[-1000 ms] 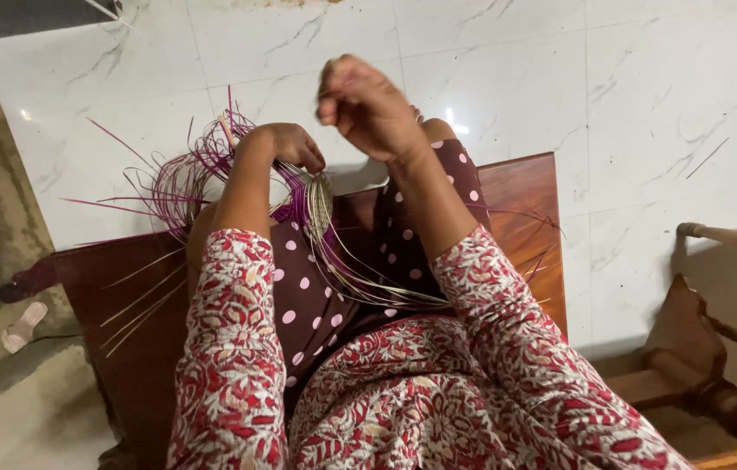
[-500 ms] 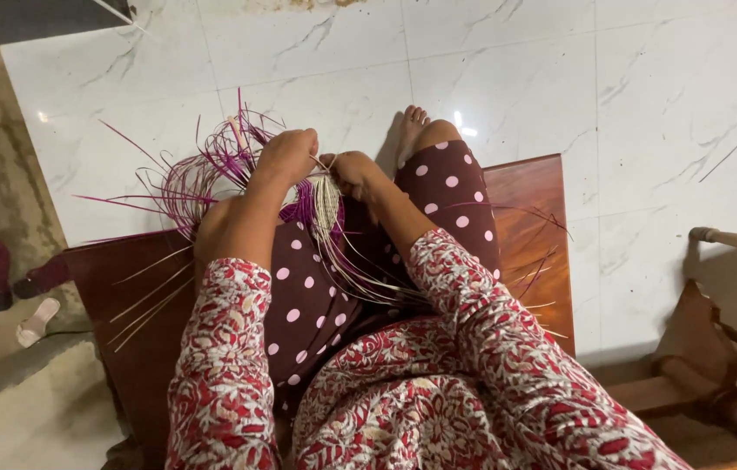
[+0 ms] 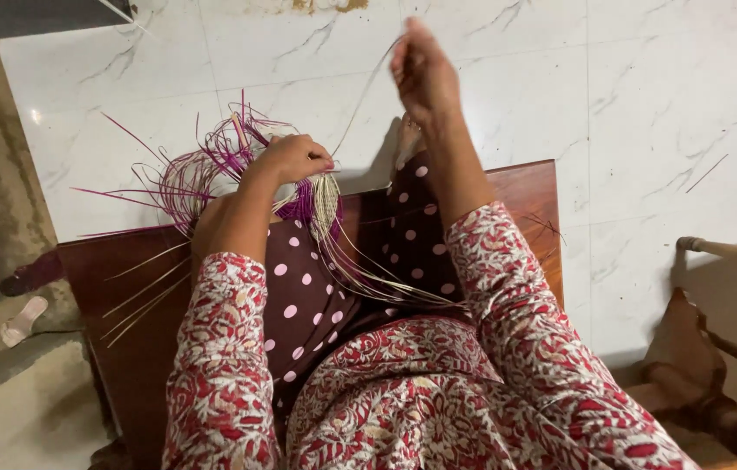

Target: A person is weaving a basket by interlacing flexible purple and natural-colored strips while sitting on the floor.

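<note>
Head view: left hand [image 3: 294, 158] clasps purple weaving [image 3: 212, 165]; right hand [image 3: 423, 74] pinches strand [image 3: 360, 100].

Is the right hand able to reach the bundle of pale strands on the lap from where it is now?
Probably yes. The right hand is raised, pinching one thin strand, and nothing lies between it and the pale strands; it only has to come down.

No packages, labels, signs or screens.

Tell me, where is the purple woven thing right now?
In the head view, the purple and pale woven strip bundle sits left of centre, gripped by the left hand above the polka-dot knee, its loose strips fanning over the white marble floor.
</note>
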